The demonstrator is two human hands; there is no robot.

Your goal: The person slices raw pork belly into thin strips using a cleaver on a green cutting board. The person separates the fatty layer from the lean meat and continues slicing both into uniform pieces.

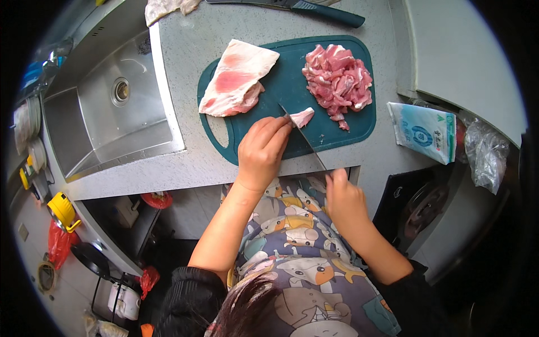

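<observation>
Steel: slender, straight-bladed kitchen knife (307, 139), handle enclosed in the bare right hand (344, 196), fingers folded around it; blade slanting up and left over the near part of the board.

Bare left hand (264, 147): fingers bent and drawn together, fingertips down beside the blade. Contact beneath the fingertips hidden; cannot tell whether clamped on meat.

Small pink-and-white strip of raw meat (303, 117): on the board, just right of the blade. Probably light, soft and slippery. Press down with curled fingertips, well back from the edge.

Thick pink raw-meat slab with a pale fat layer (238, 78): at the left end of the board, beyond the left hand. Likely the heaviest piece; pliant overall, firmer along the fat, greasy on the surface. Grasp from above with a spread palm, or at opposite edges with both hands; avoid lifting by the loose near-right corner.

Loose heap of pink, white-streaked raw-meat slices (339, 84): at the right end of the board, apart from both hands. Likely limp and prone to slide; scoop from underneath.

Dark-teal, round-cornered cutting board (286, 56): flat on the speckled grey countertop (188, 67). Presumably stiff; lift by the loop handle and opposite rim.

Farther out: dark-teal-handled knife (331, 14) beyond the board; stainless-steel sink (169, 106) to the left.
</observation>
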